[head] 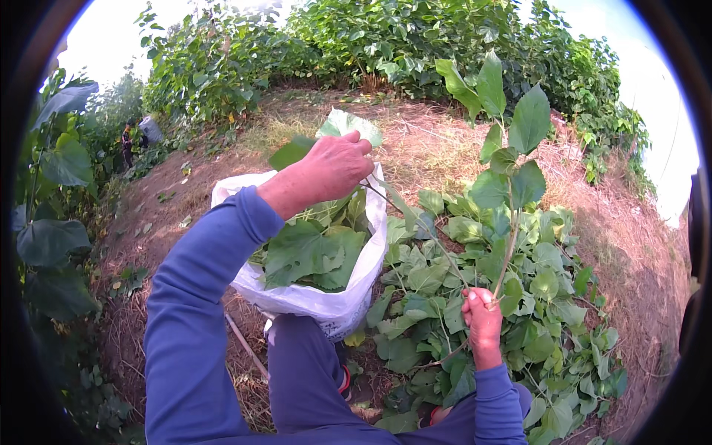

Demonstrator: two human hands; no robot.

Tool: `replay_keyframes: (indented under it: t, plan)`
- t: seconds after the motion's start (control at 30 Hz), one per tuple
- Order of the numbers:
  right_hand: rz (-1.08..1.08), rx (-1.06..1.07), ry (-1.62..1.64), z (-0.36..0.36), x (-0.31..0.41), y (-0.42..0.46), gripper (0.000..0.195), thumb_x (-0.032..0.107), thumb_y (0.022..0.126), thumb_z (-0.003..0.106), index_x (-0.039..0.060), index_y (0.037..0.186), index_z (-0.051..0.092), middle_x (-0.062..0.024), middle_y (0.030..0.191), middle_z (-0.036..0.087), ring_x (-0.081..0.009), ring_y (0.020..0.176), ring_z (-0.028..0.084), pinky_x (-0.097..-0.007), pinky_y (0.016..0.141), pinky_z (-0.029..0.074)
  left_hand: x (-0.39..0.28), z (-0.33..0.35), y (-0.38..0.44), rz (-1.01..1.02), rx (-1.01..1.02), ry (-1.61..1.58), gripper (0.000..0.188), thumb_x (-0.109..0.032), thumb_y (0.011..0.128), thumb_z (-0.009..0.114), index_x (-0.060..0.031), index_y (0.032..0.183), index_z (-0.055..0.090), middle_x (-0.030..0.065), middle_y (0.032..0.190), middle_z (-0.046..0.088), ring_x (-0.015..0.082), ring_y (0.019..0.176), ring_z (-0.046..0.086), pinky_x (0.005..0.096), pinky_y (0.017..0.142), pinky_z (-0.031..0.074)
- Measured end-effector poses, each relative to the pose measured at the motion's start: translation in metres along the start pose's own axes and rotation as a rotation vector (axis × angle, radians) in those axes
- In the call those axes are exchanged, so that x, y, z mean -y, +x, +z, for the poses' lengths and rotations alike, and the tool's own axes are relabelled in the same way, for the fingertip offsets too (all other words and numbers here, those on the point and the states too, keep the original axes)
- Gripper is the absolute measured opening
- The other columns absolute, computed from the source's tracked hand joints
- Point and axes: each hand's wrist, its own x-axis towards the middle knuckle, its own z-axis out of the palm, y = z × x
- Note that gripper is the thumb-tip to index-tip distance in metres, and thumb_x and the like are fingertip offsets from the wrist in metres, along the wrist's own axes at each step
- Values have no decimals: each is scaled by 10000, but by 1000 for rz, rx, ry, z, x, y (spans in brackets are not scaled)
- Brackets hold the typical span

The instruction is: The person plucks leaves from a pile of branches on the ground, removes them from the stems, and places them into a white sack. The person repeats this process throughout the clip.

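Note:
Over the far rim of a white woven sack, my left hand is closed at the upper end of a thin leafy branch, with a pale-backed leaf at its fingers. Broad green leaves lie inside the open-mouthed sack. My right hand grips the lower ends of that branch and of a second, upright leafy branch. Under and around my right hand spreads a big heap of cut leafy branches.
My knees flank the near side of the sack and heap. A stick lies on the dry soil at left. Tall leafy plants stand behind and at the left edge. Far left, another person stands near a pale sack.

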Motion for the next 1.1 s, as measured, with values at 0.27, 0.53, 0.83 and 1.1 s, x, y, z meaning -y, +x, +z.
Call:
replay_keyframes:
  t: [0.27,0.53,0.83,1.1]
  plan:
    - [18,-6,-38,1,6,-2,171,184,959,619,24,1012,652,4,672,561,-51,505,414,-205,457,306,-2,17,-6,69,-101,10,81,-105,732,638,-63,799,620,61,883,547,228,902,551,350,637,497]
    - [-84,99,-57,8,18,-8,195,201,983,595,19,1035,645,12,688,554,-40,529,409,-201,473,310,-13,15,-2,-194,-78,27,83,-93,742,620,-36,803,625,82,880,546,251,904,561,366,643,515]
    - [-164,159,-103,16,18,-5,185,202,996,579,42,1062,644,14,710,539,-46,542,403,-200,489,320,-16,25,29,-524,-99,-51,141,-148,793,632,-13,835,636,130,952,595,296,959,600,408,750,538]
    - [-62,81,-52,9,20,-7,155,136,971,607,12,1056,645,5,695,549,-48,570,422,-202,517,329,13,31,44,-724,-230,-50,163,-146,819,578,6,848,631,190,978,639,344,934,630,450,794,527]
